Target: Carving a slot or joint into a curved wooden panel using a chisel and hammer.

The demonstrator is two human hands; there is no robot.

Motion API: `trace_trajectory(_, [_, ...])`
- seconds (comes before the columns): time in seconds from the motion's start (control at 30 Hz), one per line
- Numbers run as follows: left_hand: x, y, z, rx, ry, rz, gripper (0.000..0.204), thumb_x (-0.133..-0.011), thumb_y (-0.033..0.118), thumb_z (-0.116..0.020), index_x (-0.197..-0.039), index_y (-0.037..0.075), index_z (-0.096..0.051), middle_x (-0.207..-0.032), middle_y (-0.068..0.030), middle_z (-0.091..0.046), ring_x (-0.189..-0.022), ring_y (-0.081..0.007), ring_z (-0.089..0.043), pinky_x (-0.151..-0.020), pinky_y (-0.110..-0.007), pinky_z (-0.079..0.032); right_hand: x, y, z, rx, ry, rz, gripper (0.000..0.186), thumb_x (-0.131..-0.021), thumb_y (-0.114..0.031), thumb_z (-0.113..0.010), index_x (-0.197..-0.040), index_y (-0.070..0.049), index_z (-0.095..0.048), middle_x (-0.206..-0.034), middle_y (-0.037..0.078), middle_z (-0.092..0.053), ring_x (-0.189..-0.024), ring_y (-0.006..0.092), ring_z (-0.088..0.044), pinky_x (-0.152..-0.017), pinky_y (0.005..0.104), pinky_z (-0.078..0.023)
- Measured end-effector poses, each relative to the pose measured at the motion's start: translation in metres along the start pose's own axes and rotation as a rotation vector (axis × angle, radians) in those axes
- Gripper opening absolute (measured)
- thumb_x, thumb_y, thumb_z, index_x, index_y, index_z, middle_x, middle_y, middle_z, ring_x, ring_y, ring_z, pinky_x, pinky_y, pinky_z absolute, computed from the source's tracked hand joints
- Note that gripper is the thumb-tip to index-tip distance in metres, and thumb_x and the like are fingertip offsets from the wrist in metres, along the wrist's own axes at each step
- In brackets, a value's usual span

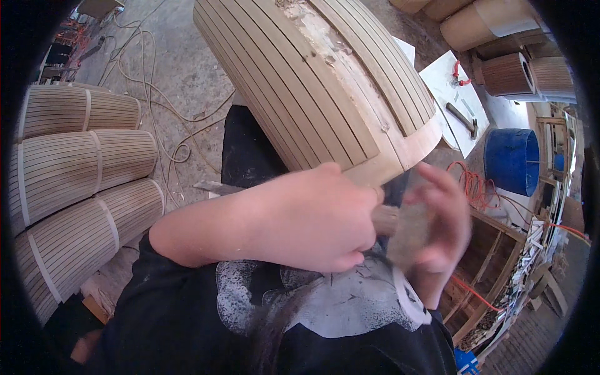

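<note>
A large barrel-shaped drum (306,75) covered with narrow wooden slats lies in front of me. A strip between its slats is bare, rough and flecked with residue. My left hand (331,215) is in front of its near end, closed around a short brown piece (385,220) that looks like wood; most of it is hidden in the fist. To its right, my right hand (440,215) is raised and blurred, its fingers curved and apart, close to the drum's rim. A flat metal strip (215,187) shows beyond my left forearm.
Several slatted drums (69,169) with pale bands are stacked at left. A cable (150,94) loops over the floor. At right are a white board (459,134) with a hammer (462,119) and red-handled pliers (459,75), a blue barrel (512,161), an orange hose (475,187) and a wooden crate (494,250).
</note>
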State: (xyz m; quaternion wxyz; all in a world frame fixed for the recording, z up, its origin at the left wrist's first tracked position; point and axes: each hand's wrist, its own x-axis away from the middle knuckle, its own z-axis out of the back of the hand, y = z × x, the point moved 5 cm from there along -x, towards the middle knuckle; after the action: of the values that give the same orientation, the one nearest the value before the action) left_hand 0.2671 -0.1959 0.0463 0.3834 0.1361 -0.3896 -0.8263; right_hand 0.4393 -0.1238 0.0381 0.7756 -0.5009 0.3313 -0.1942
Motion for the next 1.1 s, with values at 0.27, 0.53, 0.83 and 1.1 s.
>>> trace_trajectory(0.27, [-0.007,0.004,0.004,0.007,-0.119,-0.048,0.016,-0.085,0.026,-0.067,-0.080,0.011,-0.069,-0.096,-0.0071,-0.062,-0.086,-0.0221,-0.065,-0.070,-0.038,-0.047,0.017,0.024,-0.026,-0.092,-0.166,0.050,0.066,-0.074,-0.033,-0.088,-0.126,-0.002,-0.061,-0.133,0.031,-0.059,-0.110,0.0324,-0.067,-0.087,0.0385,-0.056])
trace_trajectory(0.53, [0.011,-0.023,0.095,-0.089,0.906,-0.235,0.032,-0.082,0.038,-0.074,-0.084,0.007,-0.066,-0.088,-0.0145,-0.063,-0.087,-0.0320,-0.065,-0.075,-0.043,-0.051,0.051,0.026,0.035,-0.304,0.462,-0.033,0.045,-0.095,-0.033,-0.070,-0.123,-0.003,-0.051,-0.124,0.037,-0.056,-0.053,0.0171,-0.063,-0.050,0.0208,-0.052])
trace_trajectory(0.83, [0.031,-0.263,0.255,-0.441,1.296,0.689,0.058,-0.091,0.035,-0.061,-0.139,0.002,-0.052,-0.140,-0.0259,-0.054,-0.131,-0.0367,-0.053,-0.109,-0.046,-0.042,0.051,0.034,0.020,-0.253,0.630,-0.104,0.038,-0.100,-0.033,-0.063,-0.122,-0.005,-0.050,-0.126,0.032,-0.058,-0.060,0.0129,-0.060,-0.058,0.0221,-0.052])
trace_trajectory(1.1, [0.026,-0.253,0.241,-0.346,0.856,1.223,0.065,-0.094,0.045,-0.047,-0.147,0.006,-0.045,-0.149,-0.0200,-0.049,-0.138,-0.0368,-0.046,-0.116,-0.056,-0.031,0.074,0.035,0.016,-0.122,0.468,-0.525,0.054,-0.089,0.000,-0.068,-0.138,-0.001,-0.045,-0.119,0.016,-0.058,-0.075,0.0186,-0.065,-0.062,0.0286,-0.056])
